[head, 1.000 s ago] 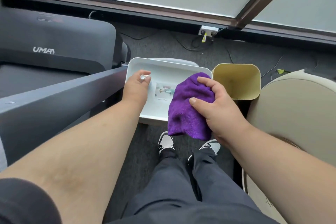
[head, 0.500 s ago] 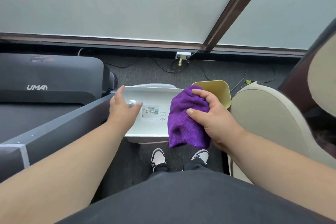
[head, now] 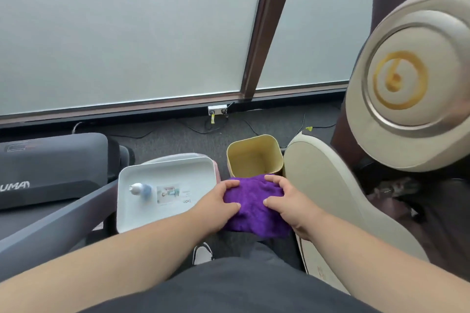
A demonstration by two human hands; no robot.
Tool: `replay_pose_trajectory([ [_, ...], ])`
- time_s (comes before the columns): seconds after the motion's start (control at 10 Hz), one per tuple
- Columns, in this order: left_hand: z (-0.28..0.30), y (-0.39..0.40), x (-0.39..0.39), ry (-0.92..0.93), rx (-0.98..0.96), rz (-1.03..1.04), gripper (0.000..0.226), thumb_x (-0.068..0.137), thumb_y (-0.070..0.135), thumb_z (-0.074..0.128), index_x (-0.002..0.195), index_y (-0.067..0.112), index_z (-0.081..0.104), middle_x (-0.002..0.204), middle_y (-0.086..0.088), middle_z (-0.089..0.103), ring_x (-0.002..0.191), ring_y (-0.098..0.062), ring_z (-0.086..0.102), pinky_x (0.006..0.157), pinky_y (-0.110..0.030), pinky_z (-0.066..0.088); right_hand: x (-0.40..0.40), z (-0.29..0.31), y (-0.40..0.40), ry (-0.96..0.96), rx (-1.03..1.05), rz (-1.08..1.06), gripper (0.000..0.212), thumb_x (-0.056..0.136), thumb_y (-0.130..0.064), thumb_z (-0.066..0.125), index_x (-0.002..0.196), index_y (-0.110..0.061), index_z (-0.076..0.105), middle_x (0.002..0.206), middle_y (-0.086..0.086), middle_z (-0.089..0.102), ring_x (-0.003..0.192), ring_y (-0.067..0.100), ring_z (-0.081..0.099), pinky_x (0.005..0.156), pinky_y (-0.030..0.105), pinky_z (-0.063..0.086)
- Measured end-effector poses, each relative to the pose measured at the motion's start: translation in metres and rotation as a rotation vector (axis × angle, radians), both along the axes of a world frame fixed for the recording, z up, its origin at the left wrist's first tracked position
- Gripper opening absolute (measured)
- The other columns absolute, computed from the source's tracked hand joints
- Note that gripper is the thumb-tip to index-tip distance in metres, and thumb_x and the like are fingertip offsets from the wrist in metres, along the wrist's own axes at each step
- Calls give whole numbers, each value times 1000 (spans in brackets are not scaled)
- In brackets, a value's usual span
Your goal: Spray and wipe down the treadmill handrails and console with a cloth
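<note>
A purple cloth (head: pixel 254 204) hangs bunched between both hands, in front of me above the floor. My left hand (head: pixel 217 202) grips its left side, fingers curled over the top edge. My right hand (head: pixel 284 201) grips its right side. A small spray bottle (head: pixel 141 189) with a white cap and bluish body lies inside the white tray (head: pixel 165 168), left of the cloth. The dark grey treadmill (head: pixel 50 160), marked UMAY, fills the left, and its handrail (head: pixel 58 226) slants from the lower left toward the tray.
A yellow bin (head: pixel 254 155) stands open just beyond the cloth. A beige massage chair (head: pixel 396 84) crowds the right side. Cables and a floor socket (head: pixel 217 110) lie under the frosted window. My dark trousers and a shoe (head: pixel 202 253) show below.
My left hand let go of the spray bottle, which now lies in the tray, and moved right onto the cloth. The view tilted upward.
</note>
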State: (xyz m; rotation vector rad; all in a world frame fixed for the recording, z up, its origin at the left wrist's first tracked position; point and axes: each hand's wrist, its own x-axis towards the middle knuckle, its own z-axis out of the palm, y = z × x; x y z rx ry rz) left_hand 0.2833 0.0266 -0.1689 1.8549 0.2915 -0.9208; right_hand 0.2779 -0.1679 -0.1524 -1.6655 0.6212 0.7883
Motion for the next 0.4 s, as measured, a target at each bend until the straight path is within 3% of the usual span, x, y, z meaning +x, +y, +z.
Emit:
replay_pose_trajectory([
  [0.1, -21, -39, 17, -14, 50, -109, 67, 85, 15, 62, 143, 35, 36, 119, 3, 58, 80, 1, 59, 57, -4, 42, 22, -22, -34, -9, -137, 184, 78, 58, -30, 61, 133, -45, 48, 130, -1, 54, 103, 19, 64, 96, 36, 53],
  [0.2, -45, -73, 41, -29, 79, -83, 75, 84, 14, 64, 148, 32, 30, 135, 0, 53, 101, -15, 63, 79, -18, 53, 58, -43, -63, -70, -235, 339, 75, 75, -16, 62, 144, -38, 42, 130, -1, 41, 105, 14, 53, 94, 21, 42],
  [0.3, -59, -97, 73, -82, 144, -73, 77, 86, 15, 65, 150, 29, 25, 146, -1, 44, 121, -17, 53, 94, -21, 43, 99, -65, -83, -156, -329, 450, 73, 84, -7, 60, 148, -34, 40, 137, 4, 37, 114, 17, 49, 94, 19, 38],
  [0.4, -61, -105, 90, -27, 226, -59, 79, 88, 20, 65, 152, 29, 20, 144, -3, 44, 106, -16, 60, 78, -17, 42, 122, -82, -98, -108, -422, 552, 75, 85, -10, 60, 152, -33, 35, 162, 14, 10, 142, 25, 37, 106, 24, 37],
])
